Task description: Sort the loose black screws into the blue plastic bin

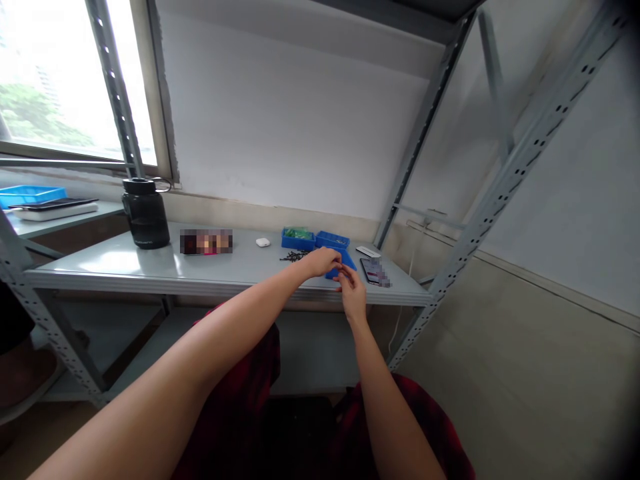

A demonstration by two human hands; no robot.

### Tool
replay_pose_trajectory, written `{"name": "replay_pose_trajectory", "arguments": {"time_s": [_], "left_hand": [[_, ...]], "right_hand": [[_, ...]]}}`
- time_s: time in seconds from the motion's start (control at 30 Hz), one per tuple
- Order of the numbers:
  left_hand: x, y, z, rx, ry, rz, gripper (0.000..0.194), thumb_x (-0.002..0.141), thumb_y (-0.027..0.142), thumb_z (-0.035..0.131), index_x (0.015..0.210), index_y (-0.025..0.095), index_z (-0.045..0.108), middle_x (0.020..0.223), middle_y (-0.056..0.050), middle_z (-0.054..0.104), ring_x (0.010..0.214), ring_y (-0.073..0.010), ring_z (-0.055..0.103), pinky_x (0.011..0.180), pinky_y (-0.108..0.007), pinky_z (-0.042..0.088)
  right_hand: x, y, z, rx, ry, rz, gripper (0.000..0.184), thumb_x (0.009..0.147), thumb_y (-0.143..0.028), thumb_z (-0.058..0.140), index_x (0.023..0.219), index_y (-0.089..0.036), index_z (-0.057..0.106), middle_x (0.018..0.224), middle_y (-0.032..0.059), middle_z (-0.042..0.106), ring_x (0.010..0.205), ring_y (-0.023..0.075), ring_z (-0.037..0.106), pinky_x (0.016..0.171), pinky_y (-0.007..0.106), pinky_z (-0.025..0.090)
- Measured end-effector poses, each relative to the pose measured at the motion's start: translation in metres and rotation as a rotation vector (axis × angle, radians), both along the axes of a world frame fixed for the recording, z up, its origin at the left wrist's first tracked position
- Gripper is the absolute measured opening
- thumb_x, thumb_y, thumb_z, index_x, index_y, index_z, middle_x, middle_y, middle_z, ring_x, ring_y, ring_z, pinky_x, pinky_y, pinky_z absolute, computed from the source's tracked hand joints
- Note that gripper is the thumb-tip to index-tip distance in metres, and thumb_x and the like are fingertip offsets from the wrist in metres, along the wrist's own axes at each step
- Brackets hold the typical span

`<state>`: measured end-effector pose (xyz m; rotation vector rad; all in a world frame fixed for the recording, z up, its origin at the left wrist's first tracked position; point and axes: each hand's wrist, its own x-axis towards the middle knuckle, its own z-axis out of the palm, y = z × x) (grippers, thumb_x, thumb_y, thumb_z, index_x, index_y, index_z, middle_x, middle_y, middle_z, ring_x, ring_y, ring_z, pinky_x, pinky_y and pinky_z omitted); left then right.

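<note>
My left hand (324, 260) and my right hand (353, 293) meet over the front edge of a grey metal shelf (150, 270), fingertips pinched together. Whatever small piece they hold is too small to make out. A blue tray (346, 261) lies just behind the fingers, partly hidden by them. A pile of small dark screws (295, 255) lies on the shelf just left of my left hand. Behind them stand two small blue bins, one with green parts (297, 237) and one to its right (333, 239).
A phone (374, 271) and a white flat device (368, 251) lie right of the hands. A white earbud case (263, 242) and a black jug (145, 213) stand further left. Slotted steel uprights (500, 193) frame the shelf. A window (60, 80) is at left.
</note>
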<state>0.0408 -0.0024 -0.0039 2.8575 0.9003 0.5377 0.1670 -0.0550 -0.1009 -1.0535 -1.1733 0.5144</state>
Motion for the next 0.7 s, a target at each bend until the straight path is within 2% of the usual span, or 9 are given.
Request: {"name": "replay_pose_trajectory", "arguments": {"time_s": [0.1,0.2,0.3,0.43,0.53,0.63,0.7], "left_hand": [[0.001,-0.003,0.001,-0.01,0.01,0.02,0.025,0.092,0.028,0.049,0.106,0.016,0.066,0.104,-0.009,0.07,0.096,-0.0203,0.064,0.082,-0.026,0.048],[0.0,-0.006,0.001,0.004,0.012,0.145,0.037,0.094,0.037,0.045,0.123,0.017,0.055,0.114,-0.012,0.066,0.101,-0.0239,0.063,0.084,-0.031,0.049],[-0.007,-0.005,0.0,-0.016,0.123,0.267,0.038,0.094,0.036,0.044,0.126,0.017,0.052,0.12,-0.015,0.063,0.105,-0.0274,0.062,0.085,-0.037,0.051],[-0.019,0.009,-0.004,-0.171,0.348,0.349,0.032,0.086,0.027,0.053,0.116,0.017,0.06,0.123,-0.015,0.062,0.108,-0.0285,0.061,0.087,-0.039,0.05],[-0.027,0.023,-0.008,-0.23,0.37,0.41,0.029,0.084,0.026,0.055,0.11,0.016,0.064,0.121,-0.015,0.063,0.105,-0.028,0.063,0.088,-0.038,0.051],[-0.035,0.033,-0.01,-0.226,0.345,0.473,0.028,0.085,0.028,0.054,0.108,0.015,0.065,0.12,-0.016,0.064,0.103,-0.0278,0.063,0.087,-0.037,0.051],[-0.041,0.038,-0.011,-0.22,0.344,0.5,0.029,0.085,0.029,0.055,0.11,0.016,0.064,0.122,-0.015,0.063,0.105,-0.0272,0.063,0.088,-0.036,0.051]], "right_hand": [[0.002,0.004,-0.005,-0.008,-0.042,-0.024,0.057,0.079,-0.046,0.054,0.125,-0.013,0.056,0.113,0.0159,0.065,0.089,0.0258,0.066,0.06,0.033,0.053],[0.005,0.006,-0.011,-0.026,-0.195,-0.138,0.059,0.083,-0.045,0.049,0.133,-0.014,0.05,0.118,0.0162,0.063,0.086,0.0235,0.065,0.07,0.037,0.054],[0.006,0.006,-0.014,-0.062,-0.42,-0.329,0.065,0.086,-0.041,0.045,0.143,-0.013,0.038,0.135,0.0203,0.051,0.084,0.0213,0.064,0.082,0.04,0.051],[0.007,0.007,-0.01,-0.13,-0.64,-0.463,0.071,0.089,-0.034,0.038,0.152,-0.012,0.014,0.151,0.0223,0.029,0.089,0.0229,0.064,0.083,0.04,0.051],[0.009,0.011,-0.007,-0.182,-0.83,-0.45,0.07,0.089,-0.03,0.038,0.153,-0.014,0.013,0.154,0.0181,0.027,0.103,0.0285,0.061,0.082,0.041,0.051],[0.013,0.015,-0.007,-0.264,-0.989,-0.383,0.068,0.087,-0.027,0.042,0.151,-0.016,0.023,0.154,0.014,0.029,0.115,0.0314,0.056,0.084,0.042,0.052],[0.014,0.016,-0.008,-0.291,-1.011,-0.369,0.065,0.087,-0.027,0.043,0.149,-0.019,0.028,0.154,0.012,0.03,0.116,0.0303,0.056,0.085,0.041,0.052]]}}
